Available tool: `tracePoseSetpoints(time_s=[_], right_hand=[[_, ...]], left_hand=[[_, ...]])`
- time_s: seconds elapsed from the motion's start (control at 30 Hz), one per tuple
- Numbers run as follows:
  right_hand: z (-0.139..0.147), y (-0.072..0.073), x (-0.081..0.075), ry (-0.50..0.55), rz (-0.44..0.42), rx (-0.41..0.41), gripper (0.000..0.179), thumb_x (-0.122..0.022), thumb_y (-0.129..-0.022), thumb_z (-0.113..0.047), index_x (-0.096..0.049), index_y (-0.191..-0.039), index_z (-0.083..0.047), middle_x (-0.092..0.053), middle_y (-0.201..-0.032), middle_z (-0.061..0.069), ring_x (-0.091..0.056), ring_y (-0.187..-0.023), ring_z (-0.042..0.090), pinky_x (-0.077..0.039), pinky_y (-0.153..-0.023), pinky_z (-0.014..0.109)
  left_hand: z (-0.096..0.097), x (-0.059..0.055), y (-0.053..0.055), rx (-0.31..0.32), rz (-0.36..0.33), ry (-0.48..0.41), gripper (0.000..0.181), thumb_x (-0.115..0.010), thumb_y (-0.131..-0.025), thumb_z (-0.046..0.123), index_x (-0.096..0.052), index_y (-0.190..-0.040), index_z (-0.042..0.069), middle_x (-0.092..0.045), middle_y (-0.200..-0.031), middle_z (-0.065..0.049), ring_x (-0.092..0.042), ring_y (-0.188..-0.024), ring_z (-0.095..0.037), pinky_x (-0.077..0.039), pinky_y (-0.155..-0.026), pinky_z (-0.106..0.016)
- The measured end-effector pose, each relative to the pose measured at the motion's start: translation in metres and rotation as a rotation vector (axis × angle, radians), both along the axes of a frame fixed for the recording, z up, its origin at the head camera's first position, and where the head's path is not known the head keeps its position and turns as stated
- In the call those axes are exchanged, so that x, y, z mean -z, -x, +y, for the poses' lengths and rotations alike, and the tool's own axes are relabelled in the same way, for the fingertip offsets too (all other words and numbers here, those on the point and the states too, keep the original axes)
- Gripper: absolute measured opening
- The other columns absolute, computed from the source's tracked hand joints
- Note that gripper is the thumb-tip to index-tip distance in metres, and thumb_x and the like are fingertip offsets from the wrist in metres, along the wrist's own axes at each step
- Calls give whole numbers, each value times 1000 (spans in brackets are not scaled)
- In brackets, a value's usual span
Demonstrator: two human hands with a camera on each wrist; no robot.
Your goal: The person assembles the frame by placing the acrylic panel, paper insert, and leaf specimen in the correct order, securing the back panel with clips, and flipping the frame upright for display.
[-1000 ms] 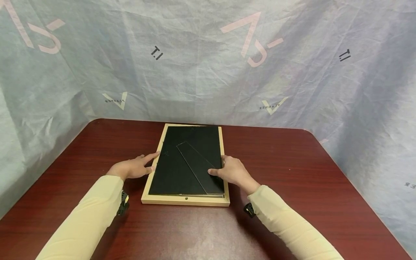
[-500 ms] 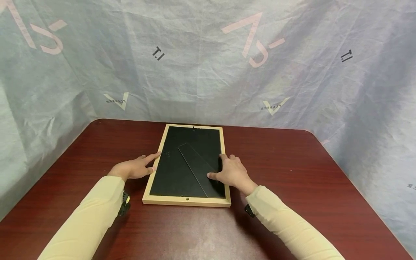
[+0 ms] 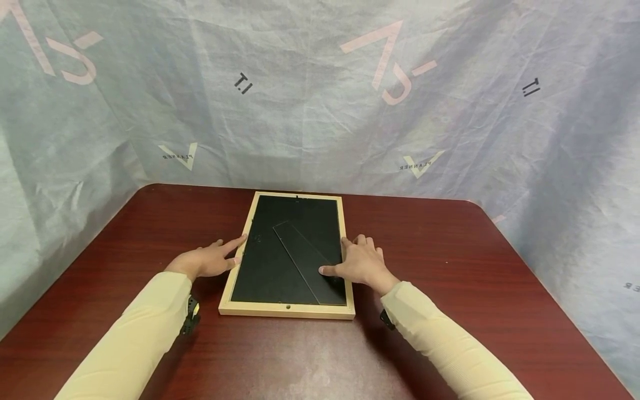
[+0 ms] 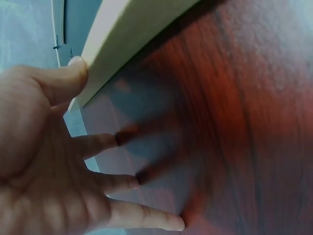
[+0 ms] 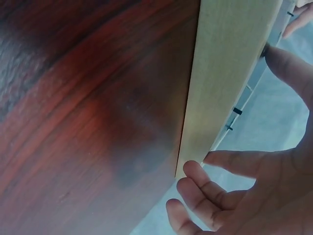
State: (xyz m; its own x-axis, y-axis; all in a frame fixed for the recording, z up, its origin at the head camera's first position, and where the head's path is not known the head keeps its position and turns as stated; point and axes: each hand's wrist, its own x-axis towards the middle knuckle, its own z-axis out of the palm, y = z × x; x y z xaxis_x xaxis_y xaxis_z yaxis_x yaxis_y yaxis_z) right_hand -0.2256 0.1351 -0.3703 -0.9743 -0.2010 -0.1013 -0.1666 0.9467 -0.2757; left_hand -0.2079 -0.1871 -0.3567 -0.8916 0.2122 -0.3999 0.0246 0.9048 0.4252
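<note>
A picture frame (image 3: pixel 320 313) of pale wood lies face down on the table, with a black backing board (image 3: pixel 260 272) lying inside its rails. A slanted easel leg (image 3: pixel 300 255) lies flat against the board. My left hand (image 3: pixel 204 260) touches the left rail with thumb and index finger; in the left wrist view its other fingers (image 4: pixel 142 215) spread over the tabletop. My right hand (image 3: pixel 361 263) rests its thumb on the board and its index finger by the right rail. In the right wrist view the remaining fingers (image 5: pixel 195 191) bend loosely beside the wooden side (image 5: pixel 220 73).
The dark red wooden table (image 3: pixel 450 311) extends around the frame on all sides. Behind it and at both sides hangs a pale grey printed cloth (image 3: pixel 300 111). Small dark tabs (image 5: pixel 237 111) stick up along the frame's inner edge.
The backing board, skewed and raised at its near edge a second ago, now lies level within the rails. My right hand has shifted slightly right, its outer fingers lifting; the left stays put.
</note>
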Motion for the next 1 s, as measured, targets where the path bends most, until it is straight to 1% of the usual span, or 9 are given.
tracePoseSetpoints(time_s=[0.13, 0.37, 0.4, 0.5, 0.63, 0.7, 0.8, 1.0], right_hand=[[1, -1, 0, -12, -9, 7, 101, -78, -78, -64, -44, -155, -7, -49, -133, 21, -43, -114, 31, -38, -85, 44], [5, -1, -2, -31, -15, 4, 101, -77, -77, -65, -45, -155, -9, -49, -132, 22, -44, -115, 33, -38, -84, 45], [5, 0, -2, -36, -17, 2, 101, -77, -77, -65, -44, -155, -10, -50, -131, 22, -44, -115, 33, -38, -84, 45], [8, 1, -3, -47, -30, -8, 101, -77, -77, -65, -44, -155, -11, -50, -130, 22, -45, -113, 33, -38, -84, 46], [16, 1, -6, -63, -50, -11, 100, -78, -78, -64, -44, -155, -10, -49, -133, 23, -45, -115, 34, -39, -87, 48], [21, 2, -7, -70, -60, -6, 101, -78, -78, -63, -43, -156, -10, -49, -134, 24, -45, -116, 35, -39, -87, 49], [30, 2, -9, -69, -78, 4, 101, -79, -78, -62, -42, -156, -10, -48, -134, 25, -45, -116, 36, -39, -86, 49], [46, 2, -10, -51, -104, 20, 102, -80, -78, -60, -40, -157, -8, -46, -139, 29, -43, -123, 41, -38, -90, 54]], left_hand=[[3, 1, 1, 8, 4, 1, 65, -46, -109, 24, -13, -163, 8, -7, -158, -44, -8, -144, -64, -7, -114, -72], [3, 2, 1, 5, 1, 2, 65, -47, -109, 23, -12, -163, 9, -5, -159, -43, -5, -147, -60, -4, -117, -69], [4, 1, 0, 0, -3, -6, 66, -46, -109, 23, -12, -163, 9, -3, -159, -42, -3, -147, -60, -3, -117, -69], [3, 2, -1, 12, -5, -32, 66, -46, -110, 23, -11, -163, 8, -1, -159, -43, -1, -147, -60, -2, -116, -70], [6, 4, -1, 25, -17, -68, 66, -45, -110, 24, -10, -163, 9, 1, -160, -41, 2, -148, -57, 1, -116, -69], [11, 5, -1, 26, -26, -71, 67, -45, -110, 26, -9, -164, 10, 2, -160, -40, 3, -149, -55, 2, -117, -68], [20, 5, 0, 30, -20, -57, 66, -45, -110, 27, -10, -164, 11, -1, -161, -40, 1, -150, -54, -1, -117, -68], [39, 3, 0, 51, 25, -24, 63, -46, -110, 24, -16, -163, 9, -13, -161, -38, -9, -150, -52, -7, -118, -67]])
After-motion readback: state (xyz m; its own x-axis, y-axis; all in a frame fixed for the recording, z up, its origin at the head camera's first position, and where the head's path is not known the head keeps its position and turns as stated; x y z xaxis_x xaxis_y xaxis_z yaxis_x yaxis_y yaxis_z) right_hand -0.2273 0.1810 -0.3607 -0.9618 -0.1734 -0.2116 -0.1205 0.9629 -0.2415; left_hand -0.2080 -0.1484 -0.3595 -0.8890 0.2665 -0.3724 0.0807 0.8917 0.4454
